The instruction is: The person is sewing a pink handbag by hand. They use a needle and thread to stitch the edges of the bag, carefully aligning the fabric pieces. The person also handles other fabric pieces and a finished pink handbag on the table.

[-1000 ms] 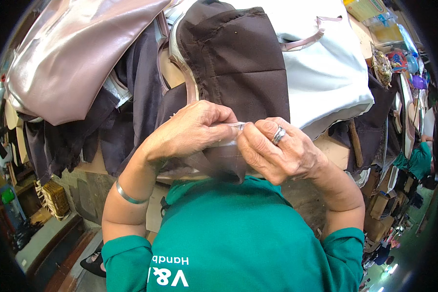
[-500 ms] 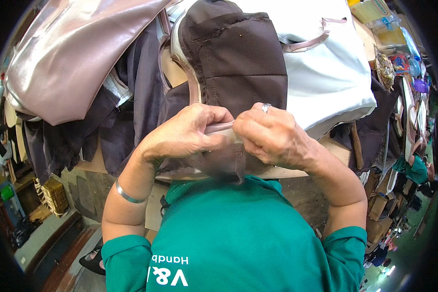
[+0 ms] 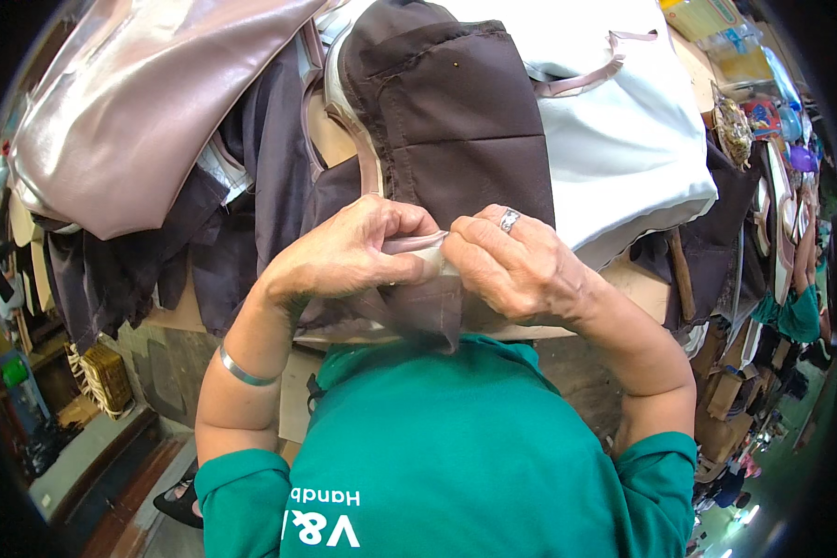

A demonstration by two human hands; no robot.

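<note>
Both hands meet at the table's near edge over a pale pink leather strip (image 3: 417,244). My left hand (image 3: 349,249) is closed, pinching the strip between thumb and bent fingers. Right beside it, my right hand (image 3: 516,265) is closed with its fingertips on the strip's right end. Dark brown lining fabric (image 3: 428,312) hangs below the strip, blurred near my shirt. Beyond the hands lies a brown lining pouch (image 3: 470,130) joined to a pink leather edge. Whether a small tool sits in the right fingers is hidden.
Shiny pink leather pieces (image 3: 158,121) and dark fabric (image 3: 279,158) are heaped at the left. White leather (image 3: 628,149) with a pink strap (image 3: 591,79) lies to the right. A wooden handle (image 3: 682,274) rests near the right edge. At far right is another person's green sleeve (image 3: 795,316).
My right hand has turned slightly, its fingers less curled and its knuckles shifted. The left hand keeps its pinch in almost the same place.
</note>
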